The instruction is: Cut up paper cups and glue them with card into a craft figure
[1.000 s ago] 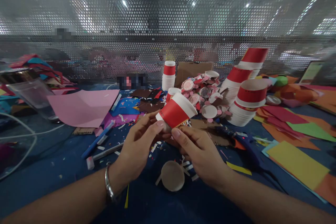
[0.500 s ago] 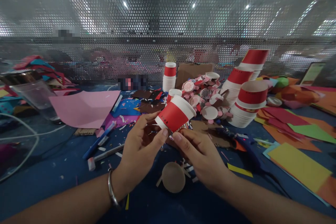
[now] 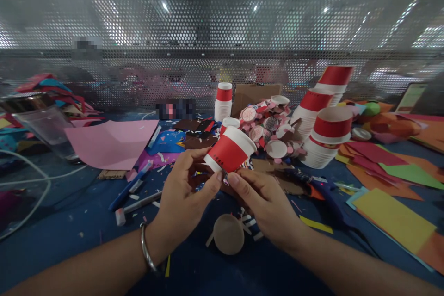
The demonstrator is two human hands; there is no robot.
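Note:
A red and white paper cup is held tilted in front of me, its wide rim toward the upper right. My left hand grips it at the narrow base, fingers behind and thumb in front. My right hand pinches its lower edge with thumb and fingers. The two thumbs nearly meet under the cup, and the right fingertips are partly hidden. Below the hands, a round brown cardboard disc lies on the blue table, with paper strips beside it.
Stacked cups stand to the right, near a heap of decorated cup pieces. A glue gun and coloured paper lie at right. Pink paper, markers and a clear jar are at left.
Hardly anything differs. The held cup has turned very slightly between my fingers; both hands keep their places on it.

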